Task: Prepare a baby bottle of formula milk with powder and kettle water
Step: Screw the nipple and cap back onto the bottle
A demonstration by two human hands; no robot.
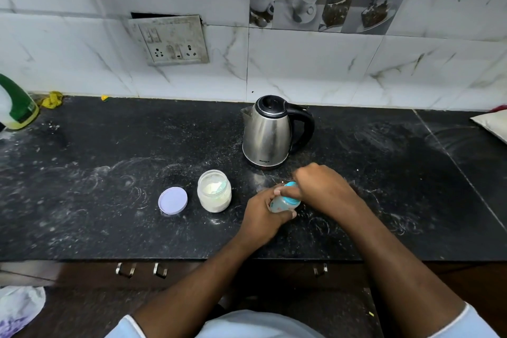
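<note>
Black stone counter [109, 173], dusted with white smears, ran under a marbled tile wall with a switch plate [170, 40]. At the far left edge stood a green-and-white bottle [16, 107], well apart from the work. Further right lay a pale purple lid [172, 200], flat on the counter and just beside the open jar [214, 191] it likely came from; the jar held pale powder with what looked like a scoop resting inside (left open, I would judge, so the powder stayed within reach). Right of the jar, the left hand [263, 215] was wrapped around the body of the baby bottle [282, 204], holding it tilted just above the counter, probably to steady it. The right hand [321, 186] was closed over the bottle's blue cap [291, 195], fingers curled down around it in a twisting grip; whether it was tightening or loosening I could not tell. Behind both hands the steel kettle [267, 133] stood upright, lid down, spout to the left and handle to the right, near enough for a pour.
</note>
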